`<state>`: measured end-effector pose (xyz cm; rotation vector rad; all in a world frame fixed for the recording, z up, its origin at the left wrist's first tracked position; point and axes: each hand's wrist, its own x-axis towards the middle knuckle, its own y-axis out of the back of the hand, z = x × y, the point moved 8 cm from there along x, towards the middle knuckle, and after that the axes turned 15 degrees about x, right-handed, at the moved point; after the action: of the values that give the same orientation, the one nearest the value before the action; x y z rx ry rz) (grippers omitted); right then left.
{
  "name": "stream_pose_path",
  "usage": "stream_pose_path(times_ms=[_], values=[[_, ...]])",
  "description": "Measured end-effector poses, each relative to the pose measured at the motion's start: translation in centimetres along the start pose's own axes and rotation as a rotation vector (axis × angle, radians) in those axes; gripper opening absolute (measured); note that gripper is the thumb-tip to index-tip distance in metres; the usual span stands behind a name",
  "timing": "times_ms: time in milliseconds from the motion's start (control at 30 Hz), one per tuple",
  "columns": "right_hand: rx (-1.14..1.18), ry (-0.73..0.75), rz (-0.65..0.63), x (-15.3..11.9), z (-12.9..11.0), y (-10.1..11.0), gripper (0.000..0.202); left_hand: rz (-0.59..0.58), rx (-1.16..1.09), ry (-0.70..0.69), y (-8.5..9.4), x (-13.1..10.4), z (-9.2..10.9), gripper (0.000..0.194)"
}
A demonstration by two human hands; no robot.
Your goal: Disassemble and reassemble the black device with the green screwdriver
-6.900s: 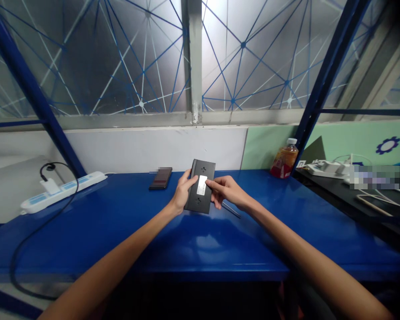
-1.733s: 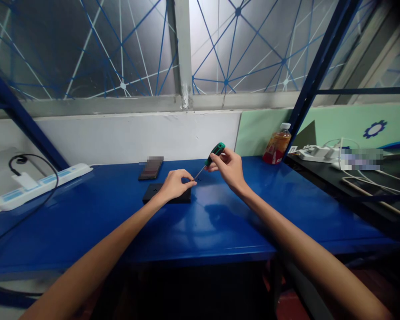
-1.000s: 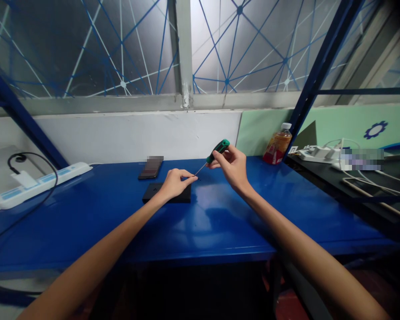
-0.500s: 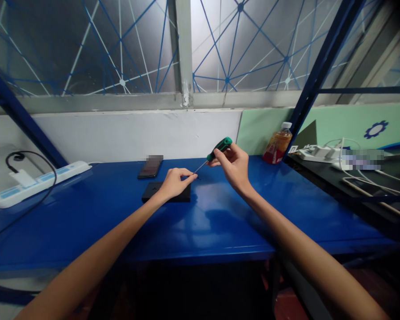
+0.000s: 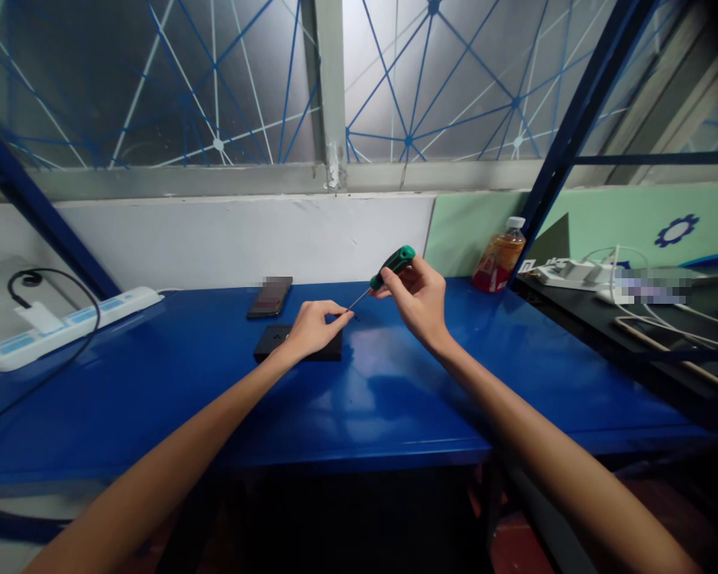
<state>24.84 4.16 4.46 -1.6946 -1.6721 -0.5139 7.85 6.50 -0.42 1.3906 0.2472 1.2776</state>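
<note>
A screwdriver (image 5: 395,265) with a green and black handle slants down to the left, its handle held in the fingers of my right hand (image 5: 422,299). Its thin shaft reaches the fingertips of my left hand (image 5: 316,325), which are pinched together at the tip. Whether something small sits between those fingertips is too small to tell. Below and behind my left hand, a flat black box (image 5: 270,341) lies on the blue table (image 5: 359,414), partly covered by the hand. Tiny dark specks lie on the table just right of the left fingertips.
A dark phone (image 5: 270,298) lies behind the box. On the left is a white power strip (image 5: 75,328) with a black cable. A drink bottle (image 5: 499,257) stands at the back right, beside a black surface (image 5: 652,327) with white cables and plugs.
</note>
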Motion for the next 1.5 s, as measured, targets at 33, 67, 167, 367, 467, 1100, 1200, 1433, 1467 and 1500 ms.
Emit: stream_pose_path(times_ms=[33,67,167,367,467,1100,1200,1433,1467,1500], values=[[-0.003,0.007,0.000,0.0,0.0,0.0,0.018,0.006,0.002,-0.002,0.0,0.0,0.0,0.021],[-0.006,0.012,0.001,0.0,0.0,0.1,0.018,0.013,0.004,-0.005,-0.1,0.0,-0.1,0.021],[-0.012,0.021,-0.002,0.0,0.2,0.1,0.020,0.041,0.019,-0.015,-0.1,-0.1,-0.3,0.020],[-0.021,0.022,-0.010,-0.1,0.2,0.0,0.021,0.058,0.076,-0.050,0.0,-0.3,-0.2,0.021],[0.003,-0.001,-0.016,-0.1,0.4,-0.1,0.018,0.061,0.066,-0.071,0.0,-0.3,-0.1,0.021],[0.012,-0.024,0.002,0.5,0.6,0.4,0.022,-0.030,0.044,-0.096,0.1,0.1,0.0,0.031],[-0.013,-0.021,0.018,0.6,0.6,0.8,0.023,-0.186,0.075,-0.039,0.0,0.2,-0.8,0.063],[-0.060,-0.013,0.082,1.2,0.3,2.1,0.055,-0.585,0.123,-0.156,-0.8,-1.2,-0.9,0.099],[-0.067,-0.011,0.086,1.2,0.3,2.2,0.059,-0.595,0.143,-0.163,-0.8,-1.3,-0.8,0.096],[-0.076,-0.007,0.085,1.2,0.3,2.2,0.061,-0.593,0.162,-0.168,-0.9,-1.4,-0.7,0.093]])
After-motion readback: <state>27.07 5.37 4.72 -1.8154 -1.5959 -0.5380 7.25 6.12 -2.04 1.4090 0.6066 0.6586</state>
